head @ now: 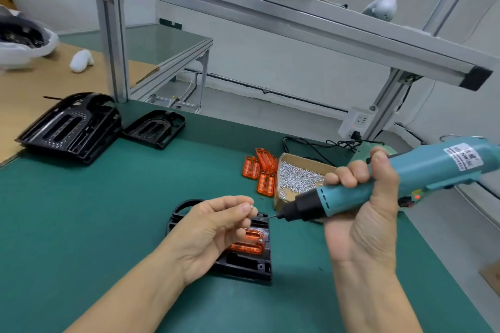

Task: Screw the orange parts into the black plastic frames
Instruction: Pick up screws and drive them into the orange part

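Screw [251, 207], tiny and silvery, sits pinched between thumb and fingertip of the left hand [216, 227], just short of the driver bit; light and slippery, it is best held by the shank so the head meets the bit. Right hand [362, 213] wraps the teal electric screwdriver [378, 184]. Below the left hand, the black plastic frame [243, 265] lies flat on the green mat [108, 211] with an orange part [251, 242] seated in it; rigid but thin, probably crackable if overdriven. Spare orange parts [261, 173] lie beside the screw box [300, 178]

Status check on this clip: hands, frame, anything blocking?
Left hand pinches a screw; right hand grips the electric screwdriver. Orange part seated in black frame, partly hidden by left hand. Nothing blocking.
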Demonstrator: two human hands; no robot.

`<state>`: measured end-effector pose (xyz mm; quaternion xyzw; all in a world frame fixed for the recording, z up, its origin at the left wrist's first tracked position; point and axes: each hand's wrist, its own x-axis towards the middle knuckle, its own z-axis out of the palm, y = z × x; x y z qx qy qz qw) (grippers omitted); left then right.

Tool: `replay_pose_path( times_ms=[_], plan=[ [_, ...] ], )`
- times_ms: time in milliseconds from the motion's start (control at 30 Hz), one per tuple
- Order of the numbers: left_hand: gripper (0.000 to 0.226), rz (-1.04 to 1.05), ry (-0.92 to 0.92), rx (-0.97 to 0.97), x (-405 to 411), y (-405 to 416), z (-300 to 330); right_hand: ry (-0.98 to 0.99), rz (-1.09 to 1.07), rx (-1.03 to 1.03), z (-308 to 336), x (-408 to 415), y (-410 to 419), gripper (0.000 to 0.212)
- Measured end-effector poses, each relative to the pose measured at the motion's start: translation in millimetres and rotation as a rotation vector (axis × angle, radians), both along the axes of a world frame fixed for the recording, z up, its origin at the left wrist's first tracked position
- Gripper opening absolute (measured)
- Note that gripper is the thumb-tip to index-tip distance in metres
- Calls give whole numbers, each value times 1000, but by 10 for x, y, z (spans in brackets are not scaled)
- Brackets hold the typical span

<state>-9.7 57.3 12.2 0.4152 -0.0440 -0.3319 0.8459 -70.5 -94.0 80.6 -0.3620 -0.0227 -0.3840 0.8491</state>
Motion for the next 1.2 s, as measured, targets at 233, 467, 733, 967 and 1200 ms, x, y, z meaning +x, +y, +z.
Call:
replay_pose_path(
  times_ms=[233,467,733,967,1200],
  plan=[
    [14,-25,4,10,-48,9,9,-41,-5,10,23,49,97,6],
    [14,-22,-6,6,-65,8,11,-50,-6,-16,32,41,106,5],
    [14,-21,-18,-7,-57,6,-2,-47,-13,-44,41,44,85,5],
    [13,28,-89,49,-65,-1,4,-47,-13,-53,41,52,98,6],
    [14,36,-83,33,-68,-1,-3,-45,-17,-76,51,51,96,6]
  ],
)
